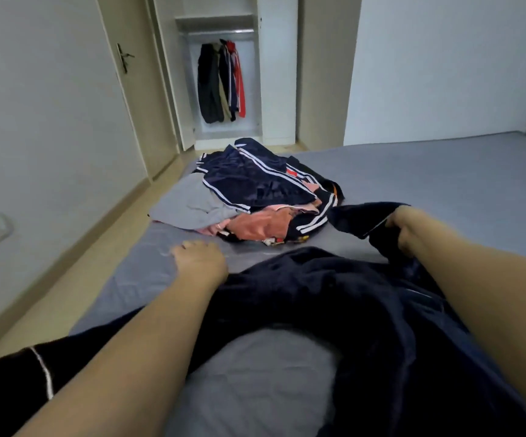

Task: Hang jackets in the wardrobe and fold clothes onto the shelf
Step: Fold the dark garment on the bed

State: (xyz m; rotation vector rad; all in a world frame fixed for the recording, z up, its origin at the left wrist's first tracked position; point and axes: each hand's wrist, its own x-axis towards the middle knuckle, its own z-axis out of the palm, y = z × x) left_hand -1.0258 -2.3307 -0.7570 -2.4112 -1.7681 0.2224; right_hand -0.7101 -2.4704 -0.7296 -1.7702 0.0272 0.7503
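Dark navy fabric garment spread across grey quilted mattress, nearest of all, being opened out for folding or hanging.

Laid flat on that mattress, likely for smoothing; beyond it, jumbled heap of navy white-striped, grey and pink clothes waiting its turn; further off, open white wardrobe with dark and red jackets already hung on its rail. Right hand curled round garment's far edge, lifting it taut. Left hand just beside garment's left edge, fingers bent downward, blurred; grip on anything impossible to tell.
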